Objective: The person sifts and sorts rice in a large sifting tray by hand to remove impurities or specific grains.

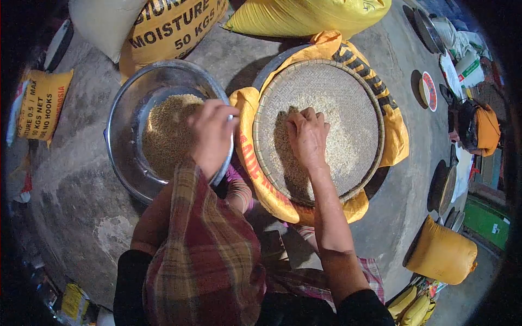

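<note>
A round woven bamboo tray point(348, 87) holds a spread of pale grain point(340, 127). Over that grain my right hand point(308, 136) bends its fingers down and together, fingertips at the grain; what they pinch, if anything, is too small to make out. My left hand point(211, 136) is smeared by motion above the right side of a metal basin point(122, 117), its fingers curled toward the tray. A small pale spot shows at its fingers. Brownish grain point(168, 127) is heaped in the basin. Yellow sacking point(394, 133) with printed letters lies beneath the tray, over a tub's rim.
Full sacks stand at the far side: a printed orange one point(179, 32) and a yellow one point(304, 16). On the right lie a red-patterned plate point(429, 91), a round basket point(446, 189) and a yellow container point(443, 252). A folded orange sack point(46, 103) is at left.
</note>
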The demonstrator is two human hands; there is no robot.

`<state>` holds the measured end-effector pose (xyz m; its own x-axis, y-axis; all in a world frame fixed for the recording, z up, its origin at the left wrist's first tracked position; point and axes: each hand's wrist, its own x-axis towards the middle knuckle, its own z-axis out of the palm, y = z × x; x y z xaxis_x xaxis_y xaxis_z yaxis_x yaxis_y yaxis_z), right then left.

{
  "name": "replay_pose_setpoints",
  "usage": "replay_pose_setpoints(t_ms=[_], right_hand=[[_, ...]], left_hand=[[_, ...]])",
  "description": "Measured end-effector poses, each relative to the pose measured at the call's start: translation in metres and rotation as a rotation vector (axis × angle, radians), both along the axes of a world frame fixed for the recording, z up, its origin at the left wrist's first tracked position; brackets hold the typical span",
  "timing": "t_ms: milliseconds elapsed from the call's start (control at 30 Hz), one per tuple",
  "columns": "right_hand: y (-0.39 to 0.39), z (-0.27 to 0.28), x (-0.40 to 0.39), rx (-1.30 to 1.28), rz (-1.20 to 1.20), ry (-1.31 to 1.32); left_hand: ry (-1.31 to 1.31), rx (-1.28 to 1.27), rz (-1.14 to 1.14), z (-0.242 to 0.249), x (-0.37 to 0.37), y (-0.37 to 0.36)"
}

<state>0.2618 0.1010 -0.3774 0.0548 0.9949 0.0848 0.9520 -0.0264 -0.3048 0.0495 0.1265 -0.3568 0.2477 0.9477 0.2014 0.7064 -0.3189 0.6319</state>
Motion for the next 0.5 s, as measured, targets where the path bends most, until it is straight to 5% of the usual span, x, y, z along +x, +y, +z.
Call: replay_pose_setpoints(t_ms=[133, 200, 300, 500], right_hand=[[-0.006, 0.001, 0.018, 0.117, -0.019, 0.235], [-0.017, 0.01, 0.029, 0.169, -0.019, 0.33], [-0.037, 0.014, 0.047, -0.002, -0.306, 1.106], [-0.064, 0.012, 0.067, -0.054, -0.38, 1.197]], left_hand=[[0.167, 0.133, -0.368, -0.009, 0.041, 0.003], [0.257, 0.151, -0.355, -0.022, 0.052, 0.006], [0.361, 0.16, -0.318, -0.029, 0.06, 0.007], [0.381, 0.129, -0.313, -0.026, 0.064, 0.005]])
